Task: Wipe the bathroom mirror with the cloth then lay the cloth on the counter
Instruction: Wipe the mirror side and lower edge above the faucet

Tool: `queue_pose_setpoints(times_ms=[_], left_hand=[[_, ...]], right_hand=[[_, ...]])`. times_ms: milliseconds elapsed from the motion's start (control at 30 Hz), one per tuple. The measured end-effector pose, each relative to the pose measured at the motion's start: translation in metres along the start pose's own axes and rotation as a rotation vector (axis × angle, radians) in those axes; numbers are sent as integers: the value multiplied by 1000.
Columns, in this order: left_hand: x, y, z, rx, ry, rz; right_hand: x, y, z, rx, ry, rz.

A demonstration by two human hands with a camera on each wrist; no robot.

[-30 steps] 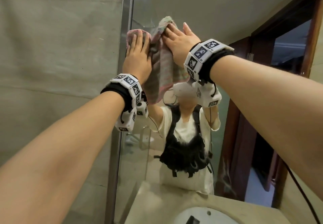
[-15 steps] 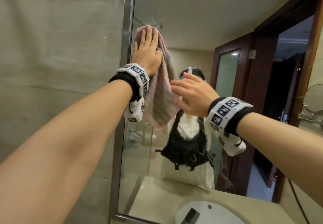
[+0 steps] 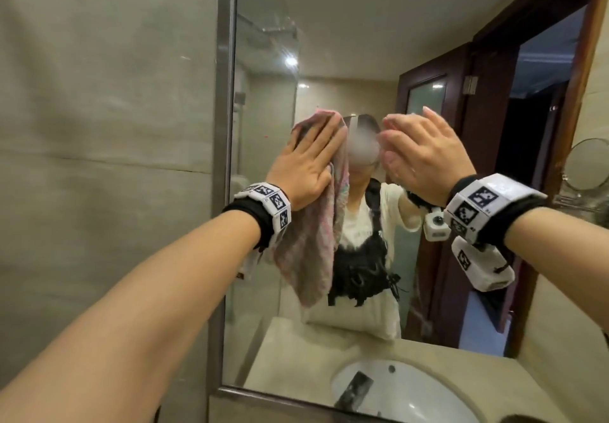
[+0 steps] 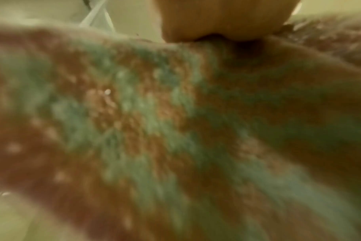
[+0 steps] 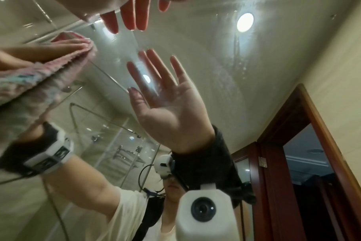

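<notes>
1. Nearest: left hand (image 3: 304, 167) flat on cloth (image 3: 309, 241), fingers (image 3: 324, 132) straight and close together, pressing the cloth's top part against mirror (image 3: 346, 43); nothing pinched or curled.
2. Right hand (image 3: 425, 155) beside it, bare, fingers (image 5: 132, 18) straight and slightly spread, just off or barely at the glass; contact cannot be told. Holding nothing.
3. Cloth location: on the mirror's left part, near the metal frame edge (image 3: 224, 159), well above the desk (image 3: 290, 356).
4. Cloth orientation: long axis roughly vertical, top bunched under the palm, lower end hanging free and pointing down toward the desk, tilted slightly right. Left wrist view only blurred pink-green weave (image 4: 134, 122).
5. Step in hand, judged: wiping, laying not yet started.
6. Doing it well: keep palm flat with even pressure, run overlapping passes, gather the dangling tail under the hand so it wipes rather than drags.
7. Streaks visible on glass in right wrist view (image 5: 233, 68); likely need a pass there.
8. Farther: sink (image 3: 405, 393) below, reflected door (image 3: 425, 159) behind.
</notes>
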State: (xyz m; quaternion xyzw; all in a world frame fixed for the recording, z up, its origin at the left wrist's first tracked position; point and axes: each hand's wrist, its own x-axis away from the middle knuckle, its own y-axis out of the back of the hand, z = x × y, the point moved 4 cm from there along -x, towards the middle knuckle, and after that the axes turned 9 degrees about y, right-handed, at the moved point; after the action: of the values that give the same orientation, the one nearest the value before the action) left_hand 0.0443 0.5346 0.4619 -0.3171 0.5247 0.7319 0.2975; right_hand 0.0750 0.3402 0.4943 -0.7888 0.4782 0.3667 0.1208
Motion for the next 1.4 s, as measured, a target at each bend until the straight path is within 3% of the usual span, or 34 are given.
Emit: queue_pose_setpoints(times_ms=[67, 333, 433, 500, 633, 933, 1100, 1400], left_hand=[[-13, 7, 10, 8, 72, -33], [-110, 84, 89, 275, 605, -276], [-120, 90, 97, 262, 692, -328], [-122, 91, 92, 232, 621, -310], [-117, 91, 71, 150, 247, -254], [-42, 29, 57, -58, -218, -238], [-5, 7, 60, -32, -120, -204], [-17, 13, 69, 98, 196, -184]], right_hand=[[3, -3, 7, -22, 24, 24], [3, 4, 18, -84, 79, -16], [8, 4, 15, -85, 121, -10], [8, 0, 11, -83, 118, 4], [7, -8, 7, -77, 79, 12], [1, -14, 20, -74, 103, 21], [-5, -11, 38, -79, 157, 44], [-23, -8, 59, -112, 217, 49]])
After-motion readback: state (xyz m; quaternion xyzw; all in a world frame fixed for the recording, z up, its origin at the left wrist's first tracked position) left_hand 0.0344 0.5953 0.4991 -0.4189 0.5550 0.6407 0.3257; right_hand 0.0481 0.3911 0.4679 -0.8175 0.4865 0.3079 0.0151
